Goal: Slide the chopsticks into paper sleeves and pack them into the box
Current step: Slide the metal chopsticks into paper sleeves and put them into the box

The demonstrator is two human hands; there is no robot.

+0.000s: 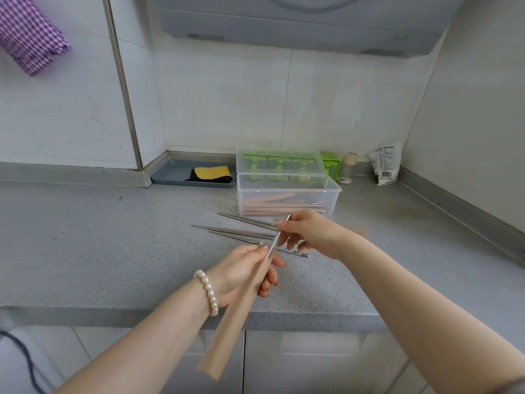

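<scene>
My left hand (245, 273) grips the open top of a brown paper sleeve (227, 334) that slants down toward me past the counter edge. My right hand (308, 233) pinches a metal chopstick (277, 240) whose lower end sits inside the sleeve's mouth. Several loose metal chopsticks (241, 231) lie on the grey counter behind my hands. A clear plastic box (288, 199) stands beyond them, its lid propped up at the back, with several sleeved chopsticks lying inside.
A blue tray (173, 174) with a yellow and black cloth sits in the back corner. A green holder (331, 163), a small bottle (348, 167) and a white packet (386, 163) stand at the back right. The counter's front edge (284, 319) runs below my hands.
</scene>
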